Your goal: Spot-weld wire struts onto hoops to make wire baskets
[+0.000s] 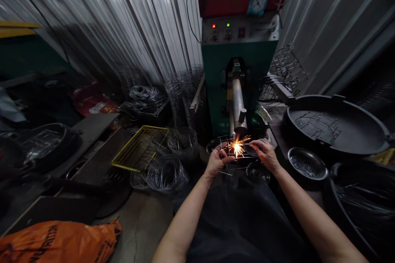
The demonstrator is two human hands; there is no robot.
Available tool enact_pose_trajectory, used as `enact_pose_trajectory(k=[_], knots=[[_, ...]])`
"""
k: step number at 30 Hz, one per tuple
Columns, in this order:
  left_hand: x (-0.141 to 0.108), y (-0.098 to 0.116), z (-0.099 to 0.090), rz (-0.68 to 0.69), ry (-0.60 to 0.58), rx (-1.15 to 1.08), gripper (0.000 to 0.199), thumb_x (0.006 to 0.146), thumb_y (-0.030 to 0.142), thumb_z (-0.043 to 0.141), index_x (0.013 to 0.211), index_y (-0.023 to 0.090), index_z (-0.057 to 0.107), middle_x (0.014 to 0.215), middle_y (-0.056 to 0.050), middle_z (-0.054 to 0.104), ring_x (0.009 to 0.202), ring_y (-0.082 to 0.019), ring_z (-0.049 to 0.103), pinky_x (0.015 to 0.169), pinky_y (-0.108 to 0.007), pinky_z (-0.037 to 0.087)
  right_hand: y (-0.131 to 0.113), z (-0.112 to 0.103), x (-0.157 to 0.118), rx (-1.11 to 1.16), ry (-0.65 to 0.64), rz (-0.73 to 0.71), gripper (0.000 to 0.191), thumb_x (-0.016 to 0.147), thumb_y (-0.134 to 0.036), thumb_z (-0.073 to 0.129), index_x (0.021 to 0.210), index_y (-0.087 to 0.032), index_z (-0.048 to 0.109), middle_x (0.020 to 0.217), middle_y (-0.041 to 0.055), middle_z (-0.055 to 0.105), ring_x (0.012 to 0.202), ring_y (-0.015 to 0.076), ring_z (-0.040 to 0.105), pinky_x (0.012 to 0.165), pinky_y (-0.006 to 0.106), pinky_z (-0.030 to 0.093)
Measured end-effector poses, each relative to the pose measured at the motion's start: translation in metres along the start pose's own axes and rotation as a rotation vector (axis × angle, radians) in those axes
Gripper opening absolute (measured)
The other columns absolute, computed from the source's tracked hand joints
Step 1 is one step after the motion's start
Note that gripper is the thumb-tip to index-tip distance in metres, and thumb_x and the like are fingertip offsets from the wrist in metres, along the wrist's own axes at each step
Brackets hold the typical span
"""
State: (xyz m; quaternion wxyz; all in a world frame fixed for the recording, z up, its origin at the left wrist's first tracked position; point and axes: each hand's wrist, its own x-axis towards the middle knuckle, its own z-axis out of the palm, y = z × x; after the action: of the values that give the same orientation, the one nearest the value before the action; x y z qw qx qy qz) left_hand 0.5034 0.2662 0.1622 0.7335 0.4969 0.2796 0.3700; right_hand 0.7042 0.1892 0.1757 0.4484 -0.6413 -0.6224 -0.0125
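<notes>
Bright sparks burst at the tip of a spot welding machine, between my two hands. My left hand is closed on a wire frame, just left of the sparks. On the other side, my right hand pinches a thin metal wire that reaches toward the sparks. The glare hides where the wire and the frame meet. Below the hands sits a dark apron over my lap.
Wire coils and a yellow-rimmed wire basket stand at left. To the right are a large black pan with wire pieces, a metal bowl of small rods, and a black tub. An orange sack lies front left.
</notes>
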Motion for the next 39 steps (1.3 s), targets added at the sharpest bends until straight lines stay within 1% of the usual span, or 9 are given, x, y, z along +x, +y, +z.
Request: enact_pose_trajectory(k=[5,9,12,15,18,21,23,30,39], knots=[[-0.001,0.002,0.001,-0.029,0.013,-0.026,0.073,0.046,0.021,0.079,0.112,0.016,0.05,0.054,0.011,0.042,0.049,-0.002,0.037,0.054,-0.015,0.033,0.004,0.0,-0.002,-0.014,0.031,-0.009,0.025,0.085,-0.041,0.045,0.08,-0.023,0.062,0.076,0.0038,0.06,0.076,0.0205,0.052,0.071,0.035,0.039],[-0.001,0.005,0.002,-0.006,0.008,0.01,0.068,0.046,0.023,0.079,0.109,0.016,0.053,0.052,0.011,0.038,0.048,-0.002,0.035,0.053,-0.016,0.032,-0.019,-0.005,-0.011,-0.18,0.094,-0.03,0.028,0.082,-0.043,0.05,0.097,-0.023,0.061,0.098,0.0082,0.057,0.095,0.0252,0.048,0.082,0.041,0.036],[-0.001,0.006,0.001,0.003,-0.012,0.034,0.068,0.048,0.023,0.078,0.111,0.016,0.053,0.053,0.011,0.038,0.048,-0.002,0.036,0.053,-0.016,0.034,-0.045,-0.001,-0.022,-0.227,-0.037,-0.076,0.025,0.081,-0.041,0.052,0.095,-0.023,0.062,0.098,0.008,0.057,0.097,0.0265,0.047,0.084,0.043,0.034],[-0.001,0.006,0.0,0.005,-0.012,0.039,0.073,0.047,0.023,0.079,0.114,0.017,0.051,0.054,0.011,0.038,0.048,-0.002,0.036,0.053,-0.016,0.034,-0.057,0.008,-0.03,-0.058,-0.161,-0.023,0.025,0.086,-0.038,0.043,0.085,-0.023,0.062,0.083,0.006,0.058,0.079,0.0207,0.054,0.072,0.035,0.043],[-0.003,0.008,0.0,-0.006,-0.021,0.025,0.068,0.055,0.031,0.075,0.115,0.016,0.049,0.054,0.01,0.039,0.045,-0.002,0.036,0.046,-0.015,0.03,-0.048,0.008,-0.03,0.068,-0.109,0.051,0.024,0.086,-0.037,0.043,0.085,-0.023,0.061,0.08,0.0046,0.057,0.072,0.0174,0.055,0.065,0.03,0.045],[-0.004,0.01,0.001,-0.029,-0.028,0.033,0.058,0.068,0.041,0.063,0.117,0.015,0.047,0.053,0.008,0.043,0.04,-0.003,0.033,0.037,-0.017,0.022,-0.032,-0.002,-0.023,-0.002,0.038,0.057,0.022,0.081,-0.043,0.051,0.081,-0.024,0.063,0.087,0.0058,0.055,0.083,0.0203,0.053,0.075,0.034,0.044],[-0.003,0.011,0.002,-0.036,-0.017,0.027,0.054,0.072,0.043,0.058,0.117,0.014,0.047,0.051,0.007,0.044,0.036,-0.003,0.031,0.035,-0.017,0.019,-0.023,-0.009,-0.018,-0.025,0.085,0.061,0.025,0.078,-0.047,0.054,0.077,-0.024,0.063,0.095,0.0069,0.053,0.093,0.023,0.049,0.082,0.038,0.041],[0.004,0.013,0.006,-0.081,0.073,0.002,0.051,0.072,0.04,0.056,0.115,0.013,0.048,0.05,0.006,0.044,0.035,-0.003,0.031,0.033,-0.017,0.018,-0.007,-0.009,-0.015,0.086,-0.043,0.121,0.027,0.079,-0.049,0.05,0.075,-0.025,0.062,0.106,0.0048,0.056,0.103,0.0249,0.041,0.09,0.044,0.034],[0.009,0.013,0.002,-0.105,0.099,-0.019,0.052,0.069,0.04,0.059,0.113,0.014,0.05,0.052,0.006,0.044,0.034,-0.002,0.029,0.032,-0.017,0.015,0.005,-0.011,-0.015,0.154,-0.031,0.175,0.024,0.078,-0.047,0.052,0.077,-0.024,0.061,0.104,0.0046,0.059,0.102,0.0244,0.042,0.091,0.044,0.031]])
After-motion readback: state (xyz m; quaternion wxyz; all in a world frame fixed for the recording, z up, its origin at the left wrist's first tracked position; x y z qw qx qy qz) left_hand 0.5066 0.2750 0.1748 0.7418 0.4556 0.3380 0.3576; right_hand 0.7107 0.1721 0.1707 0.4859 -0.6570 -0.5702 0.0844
